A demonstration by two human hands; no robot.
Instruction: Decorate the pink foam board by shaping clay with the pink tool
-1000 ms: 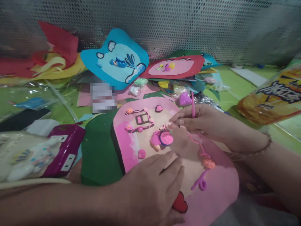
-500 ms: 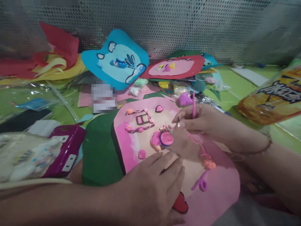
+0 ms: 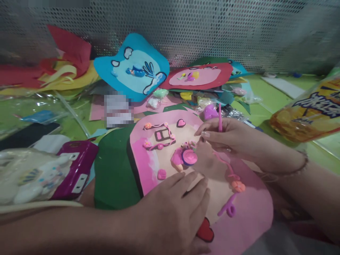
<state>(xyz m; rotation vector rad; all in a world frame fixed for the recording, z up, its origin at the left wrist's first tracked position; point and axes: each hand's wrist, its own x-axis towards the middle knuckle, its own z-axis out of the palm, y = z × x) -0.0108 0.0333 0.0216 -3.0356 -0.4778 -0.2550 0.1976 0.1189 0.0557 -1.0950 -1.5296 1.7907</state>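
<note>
My left hand (image 3: 175,205) lies flat on a pink-bordered card (image 3: 249,212), its fingers stretched across the beige middle. Between finger and thumb, my right hand (image 3: 225,140) pinches a thin pink clay modelling tool (image 3: 220,118), whose upper end sticks up past the knuckles. Its tip is hard to make out. Just left of those fingertips sits a clay figure (image 3: 177,157) with a round pink piece edged in dark blue (image 3: 190,157). Clay flowers (image 3: 238,186), a purple curl (image 3: 230,209) and a red heart (image 3: 205,229) decorate the card.
Behind the card lie a blue paper picture (image 3: 132,63), a red one (image 3: 196,76) and small bags of clay (image 3: 211,111). A yellow snack bag (image 3: 308,109) stands at right. On the left are a purple-and-cream pack (image 3: 74,170) and a dark green sheet (image 3: 114,170).
My right fingertips have drawn slightly up and away from the clay figure, still holding the pink tool. My left hand stays in place on the card. The view has shifted a little.
</note>
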